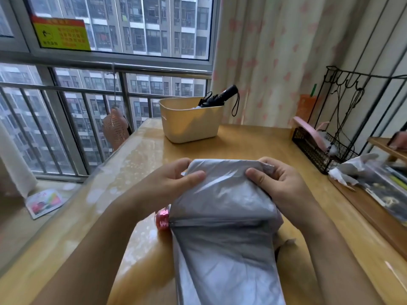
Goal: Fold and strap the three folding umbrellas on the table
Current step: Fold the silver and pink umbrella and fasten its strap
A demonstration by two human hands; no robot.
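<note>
**Grey canopy pulled taut, both hands on the far edge**

Closest in, the grey umbrella (224, 216) lies lengthwise on the table (242, 139), its loose fabric running toward the camera and a pink end piece (163, 217) poking out on the left. The left hand (174, 179) and right hand (277, 186) each pinch the far fabric edge, thumbs on top. That looks like stretching the panel flat so the pleats can be wrapped before strapping. Beyond them, a black umbrella (220, 96) stands handle-up in the cream basket (189, 126), apparently already bundled and parked out of the way. No third umbrella can be made out. No brand shows on either. The yellow-and-red window sticker (62, 35) carries print, too blurred to read.
</note>
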